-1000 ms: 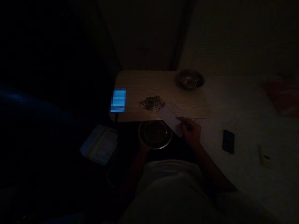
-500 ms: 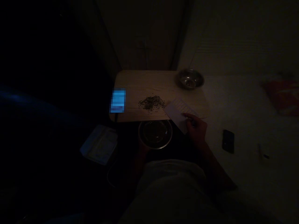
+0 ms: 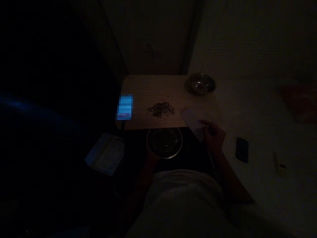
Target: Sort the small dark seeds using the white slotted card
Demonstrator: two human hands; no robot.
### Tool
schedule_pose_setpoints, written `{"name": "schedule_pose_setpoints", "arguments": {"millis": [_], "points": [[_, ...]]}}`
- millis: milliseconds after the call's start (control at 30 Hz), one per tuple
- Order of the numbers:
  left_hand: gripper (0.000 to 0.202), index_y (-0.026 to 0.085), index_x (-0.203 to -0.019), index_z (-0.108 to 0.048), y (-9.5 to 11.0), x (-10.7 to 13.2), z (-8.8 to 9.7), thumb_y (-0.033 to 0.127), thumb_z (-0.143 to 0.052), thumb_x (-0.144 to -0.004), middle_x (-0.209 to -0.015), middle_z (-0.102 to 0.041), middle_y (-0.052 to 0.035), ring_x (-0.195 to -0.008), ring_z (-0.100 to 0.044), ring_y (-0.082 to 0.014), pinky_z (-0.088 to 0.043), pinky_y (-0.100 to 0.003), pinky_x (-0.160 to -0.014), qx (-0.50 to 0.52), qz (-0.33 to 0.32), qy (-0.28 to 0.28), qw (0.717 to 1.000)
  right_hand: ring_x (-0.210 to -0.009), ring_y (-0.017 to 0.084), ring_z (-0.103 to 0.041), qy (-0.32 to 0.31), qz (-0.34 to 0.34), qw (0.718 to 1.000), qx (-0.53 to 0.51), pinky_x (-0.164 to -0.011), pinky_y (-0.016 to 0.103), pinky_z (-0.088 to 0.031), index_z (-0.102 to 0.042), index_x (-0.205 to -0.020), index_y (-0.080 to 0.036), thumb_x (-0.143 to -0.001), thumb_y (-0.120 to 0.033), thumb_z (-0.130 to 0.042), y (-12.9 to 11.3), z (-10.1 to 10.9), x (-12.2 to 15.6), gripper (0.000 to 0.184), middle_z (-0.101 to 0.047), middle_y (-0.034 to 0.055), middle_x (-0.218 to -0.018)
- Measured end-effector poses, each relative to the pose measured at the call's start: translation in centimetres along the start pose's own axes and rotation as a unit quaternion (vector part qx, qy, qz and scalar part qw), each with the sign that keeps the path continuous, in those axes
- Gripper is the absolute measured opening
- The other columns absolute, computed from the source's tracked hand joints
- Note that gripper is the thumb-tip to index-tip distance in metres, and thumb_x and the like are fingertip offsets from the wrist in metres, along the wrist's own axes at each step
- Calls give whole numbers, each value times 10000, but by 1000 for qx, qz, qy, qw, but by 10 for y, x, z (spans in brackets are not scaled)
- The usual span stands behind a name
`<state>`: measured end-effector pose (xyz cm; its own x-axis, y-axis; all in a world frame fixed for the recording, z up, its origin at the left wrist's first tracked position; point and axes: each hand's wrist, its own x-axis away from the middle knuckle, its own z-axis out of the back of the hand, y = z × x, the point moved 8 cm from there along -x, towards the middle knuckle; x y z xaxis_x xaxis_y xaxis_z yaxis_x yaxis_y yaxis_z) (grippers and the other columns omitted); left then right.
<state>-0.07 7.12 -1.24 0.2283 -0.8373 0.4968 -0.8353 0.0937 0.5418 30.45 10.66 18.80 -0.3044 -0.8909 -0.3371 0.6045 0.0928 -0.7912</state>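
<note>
In dim light, my left hand [image 3: 152, 158] grips the near rim of a round metal bowl [image 3: 180, 147], held just below the front edge of a small wooden table [image 3: 138, 86]. My right hand [image 3: 214, 134] is closed on a flat, pale card [image 3: 192, 120] with faint printed lines, over the table's front right part. Left of the card lies a loose pile of small dark grains [image 3: 160, 109], like beans or seeds. The card and the pile are apart. What the held bowl contains is too dark to make out.
A second metal bowl [image 3: 202, 84] stands at the table's back right corner. A lit, blurred screen [image 3: 125, 106] is at its left edge. A pale box-like package [image 3: 106, 153] sits lower left. On the pale surface to the right lies a dark phone [image 3: 242, 150].
My right hand has drawn the card a little to the right, away from the grain pile. The held bowl stays in place, and the picture is darker.
</note>
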Motion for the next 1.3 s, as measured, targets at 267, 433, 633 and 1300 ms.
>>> {"name": "schedule_pose_setpoints", "arguments": {"millis": [267,433,633,1300], "points": [[413,236,-1296,-680,-9,-5,-7,460,-611,-956,-1501,-603,-54,-1525,-406,-257,-371,-455,-1252,57,67,-5,996,-622,129,-546,124,1,991,-44,-604,266,-435,-801,-1095,-184,-829,-250,-598,-10,24,-3,342,-781,54,-933],[315,268,-1248,-689,-3,-1,-5,262,-631,-939,-1504,-601,5,-1536,-388,-184,-357,-379,-1260,46,23,10,999,-602,136,-551,65,2,997,-36,-588,281,-441,-797,-1116,-202,-859,-297,-606,-9,10,1,334,-778,48,-902],[345,293,-1288,-680,-1,2,-2,322,-637,-947,-1508,-598,-3,-1546,-374,-207,-391,-413,-1245,31,15,26,999,-639,160,-613,-13,29,999,-23,-633,305,-496,-810,-1092,-236,-864,-283,-592,-11,-10,10,318,-793,26,-882],[422,286,-1337,-666,-5,-2,-8,453,-619,-952,-1487,-618,-29,-1522,-417,-257,-393,-473,-1238,24,44,5,999,-596,152,-568,-18,23,999,-19,-617,292,-477,-807,-1100,-220,-848,-251,-579,-4,-16,3,341,-757,12,-791]]}}
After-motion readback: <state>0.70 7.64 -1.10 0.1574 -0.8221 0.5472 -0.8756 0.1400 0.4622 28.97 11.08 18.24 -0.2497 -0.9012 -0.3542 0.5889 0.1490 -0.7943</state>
